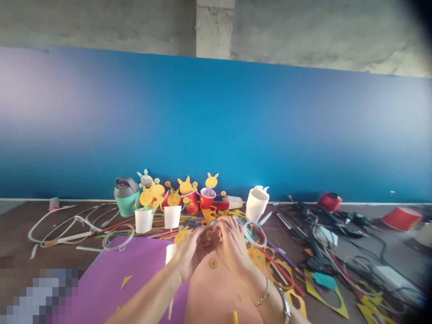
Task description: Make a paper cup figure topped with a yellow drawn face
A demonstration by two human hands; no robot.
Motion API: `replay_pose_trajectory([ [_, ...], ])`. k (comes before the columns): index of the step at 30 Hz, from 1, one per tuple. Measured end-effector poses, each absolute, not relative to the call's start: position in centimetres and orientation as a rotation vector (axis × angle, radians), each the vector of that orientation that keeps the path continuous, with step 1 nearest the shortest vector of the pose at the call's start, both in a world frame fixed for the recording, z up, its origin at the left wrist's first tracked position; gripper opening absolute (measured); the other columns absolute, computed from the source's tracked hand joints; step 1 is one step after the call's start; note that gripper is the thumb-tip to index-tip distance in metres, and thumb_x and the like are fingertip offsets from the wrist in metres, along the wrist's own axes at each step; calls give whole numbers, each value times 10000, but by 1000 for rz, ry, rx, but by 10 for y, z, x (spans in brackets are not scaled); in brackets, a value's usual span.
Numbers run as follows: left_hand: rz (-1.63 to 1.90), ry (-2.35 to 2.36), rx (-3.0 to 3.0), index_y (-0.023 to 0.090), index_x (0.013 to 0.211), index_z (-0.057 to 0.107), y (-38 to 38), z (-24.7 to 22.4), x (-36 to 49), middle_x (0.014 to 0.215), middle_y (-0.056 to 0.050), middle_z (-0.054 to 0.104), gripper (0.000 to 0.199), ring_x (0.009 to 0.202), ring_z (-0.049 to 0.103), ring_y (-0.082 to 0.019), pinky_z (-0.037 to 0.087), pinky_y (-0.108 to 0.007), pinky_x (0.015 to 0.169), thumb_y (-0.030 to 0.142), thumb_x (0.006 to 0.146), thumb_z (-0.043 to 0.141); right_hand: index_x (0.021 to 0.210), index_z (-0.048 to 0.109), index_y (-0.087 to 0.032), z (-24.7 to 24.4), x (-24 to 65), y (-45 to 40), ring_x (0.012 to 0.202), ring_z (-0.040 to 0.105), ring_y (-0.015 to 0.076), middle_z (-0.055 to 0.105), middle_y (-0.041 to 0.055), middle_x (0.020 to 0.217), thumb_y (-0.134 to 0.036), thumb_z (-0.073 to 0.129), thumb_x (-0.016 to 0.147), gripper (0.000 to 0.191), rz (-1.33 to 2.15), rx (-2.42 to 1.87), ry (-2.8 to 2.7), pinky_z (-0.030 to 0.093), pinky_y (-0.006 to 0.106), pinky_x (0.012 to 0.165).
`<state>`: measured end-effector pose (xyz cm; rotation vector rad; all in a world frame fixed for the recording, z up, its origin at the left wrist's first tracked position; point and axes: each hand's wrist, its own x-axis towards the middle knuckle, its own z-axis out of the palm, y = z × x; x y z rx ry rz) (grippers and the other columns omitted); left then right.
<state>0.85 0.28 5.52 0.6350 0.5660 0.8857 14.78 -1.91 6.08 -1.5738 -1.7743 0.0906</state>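
Observation:
My left hand (194, 254) and my right hand (230, 240) meet above an orange sheet (205, 297). The fingers of both are curled around something small that I cannot make out clearly. A small round yellow disc (213, 263) with a green mark lies on the sheet just below them. Left of my left hand, a white cup (170, 253) holds a yellow animal face (181, 235), partly hidden by the hand. A purple sheet (111, 274) extends to the left, with a yellow scrap (126, 281) on it. A clear tape roll (254, 234) lies beside my right hand.
Cups with yellow paper animal faces (146, 198) stand at the back, beside a green and grey container (127, 200). Stacked white cups (257, 203) stand right of centre. Cut yellow paper (329, 292), coloured sticks and black cables (367, 243) cover the right side.

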Motion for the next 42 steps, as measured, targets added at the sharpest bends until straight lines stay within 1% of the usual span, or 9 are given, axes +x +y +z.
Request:
replay_pose_trajectory([
  [3, 916, 585, 648, 139, 1067, 640, 2, 59, 9, 928, -102, 727, 266, 882, 681, -217, 506, -334, 834, 304, 869, 574, 903, 661, -211, 59, 152, -14, 1042, 550, 255, 626, 83, 1069, -137, 576, 770, 173, 218, -1559, -1724, 403, 377, 891],
  [8, 913, 625, 713, 187, 1148, 583, -1, 64, 8, 918, -69, 716, 365, 869, 678, -209, 500, -343, 837, 215, 788, 639, 751, 691, -199, 59, 154, -5, 1068, 566, 232, 619, 76, 1090, -229, 606, 794, 99, 574, -1382, -1628, 442, 327, 899],
  [13, 935, 885, 1164, 152, 903, 624, 3, 58, 5, 851, -52, 663, 224, 799, 640, -185, 505, -291, 719, 340, 786, 654, 759, 678, -170, 56, 154, -1, 1026, 598, 230, 627, 99, 1075, -296, 570, 833, 182, 663, -1299, -1544, 462, 321, 881],
  [17, 1025, 985, 1496, 167, 730, 570, 8, 51, 4, 685, 6, 551, 253, 660, 551, -144, 446, -241, 578, 397, 835, 566, 737, 663, -172, 50, 156, 2, 981, 625, 238, 649, 94, 1035, -344, 554, 847, 232, 744, -1255, -1523, 492, 301, 814],
  [21, 1119, 945, 1586, 185, 723, 539, 8, 50, 3, 661, 34, 499, 221, 624, 500, -116, 392, -216, 559, 348, 869, 512, 820, 660, -189, 52, 157, 0, 936, 642, 230, 668, 72, 992, -351, 542, 859, 205, 739, -1243, -1522, 502, 298, 791],
  [25, 1080, 957, 1533, 183, 729, 557, 7, 53, 2, 676, 25, 532, 178, 651, 531, -125, 413, -216, 577, 277, 856, 475, 737, 649, -183, 59, 155, -4, 990, 627, 235, 659, 79, 1015, -313, 560, 834, 185, 740, -1249, -1565, 497, 302, 820],
  [31, 1053, 964, 1474, 170, 752, 604, 8, 54, 2, 693, 16, 572, 209, 648, 541, -125, 412, -212, 569, 354, 835, 549, 707, 639, -179, 59, 153, -1, 868, 658, 224, 689, 87, 996, -395, 559, 824, 258, 904, -1239, -1403, 511, 289, 711],
  [36, 1071, 1018, 1450, 151, 755, 641, 10, 53, 2, 668, 3, 603, 234, 615, 558, -135, 420, -225, 559, 368, 811, 571, 815, 656, -180, 53, 155, 1, 850, 646, 222, 689, 74, 897, -372, 565, 843, 215, 762, -1302, -1461, 495, 302, 730],
  [42, 1092, 1174, 1536, 158, 759, 678, 10, 54, -1, 687, -18, 672, 255, 637, 609, -170, 435, -246, 579, 384, 805, 569, 856, 661, -216, 58, 153, -10, 998, 557, 244, 628, 74, 1029, -218, 579, 852, 82, 76, -1303, -1671, 413, 397, 889],
])
